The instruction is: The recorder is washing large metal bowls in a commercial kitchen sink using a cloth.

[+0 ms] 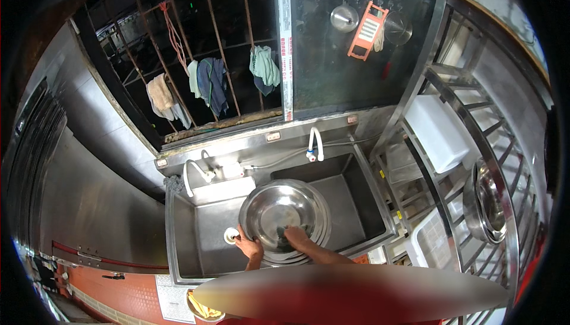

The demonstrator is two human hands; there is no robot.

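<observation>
A wide stainless steel basin [278,200] sits on top of several nested basins [327,222], over the divider of a double-bowl steel sink [209,253]. My left hand [250,245] grips the near-left rim of the top basin. Inside that basin, my right hand [296,236] presses a dark scrubbing pad or cloth [281,231] against the inner wall on the near side. The fingers hide part of the pad, so its exact kind is unclear. A drain [231,236] shows in the left sink bowl beside my left hand.
Two white swan-neck faucets [189,178] [317,140] rise behind the sink. To the right, a steel rack [445,200] holds a white bin [436,131], metal bowls [487,204] and a white basket [432,240]. Rags [211,84] hang on the window bars. A yellow-filled bowl [202,307] stands lower left.
</observation>
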